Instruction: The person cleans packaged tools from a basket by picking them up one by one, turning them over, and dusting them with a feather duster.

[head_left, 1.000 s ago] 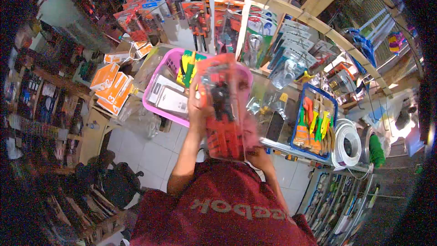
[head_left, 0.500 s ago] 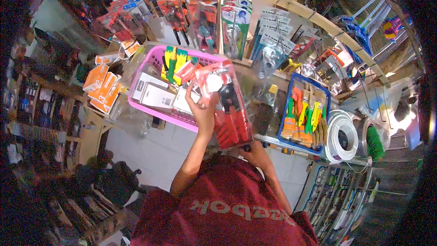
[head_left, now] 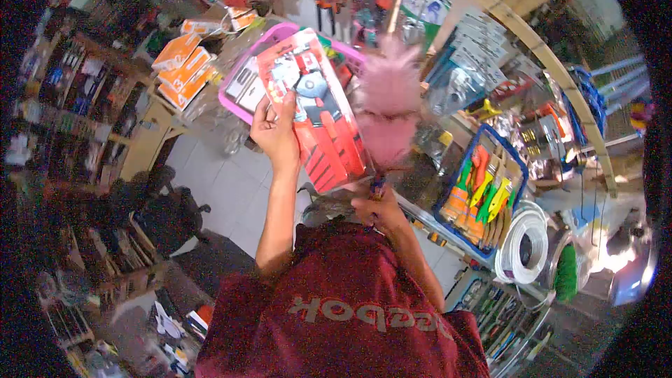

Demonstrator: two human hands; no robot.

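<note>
Basket (head_left: 234, 107), pink, was the largest container and stood beyond the hands, partly screened by the package held in front of it; white boxes (head_left: 246, 87) lay inside at its left end, and the remaining contents showed only in part. Tray (head_left: 465, 239), blue-rimmed, was located to the right and held paintbrushes (head_left: 490, 196) laid side by side, with orange, yellow and green handles; a white coil (head_left: 525, 245) rested just beside its right edge. Package (head_left: 322, 136), raised in front of the basket, was flat and oblong, tilted with its upper end toward the left, with a glossy front and a red lower section marked by dark stripes. A dark-headed tool (head_left: 315, 89) showed on its face; glare obscured the lettering. Pink duster (head_left: 388, 98) extended upward at the package's right side; blur softened its outline. Left hand (head_left: 278, 133) was partly closed, pinching the package at its left edge, with the thumb on the front face. Right hand (head_left: 381, 208) was curled closed around the duster's handle (head_left: 378, 186), near the package's lower end.
</note>
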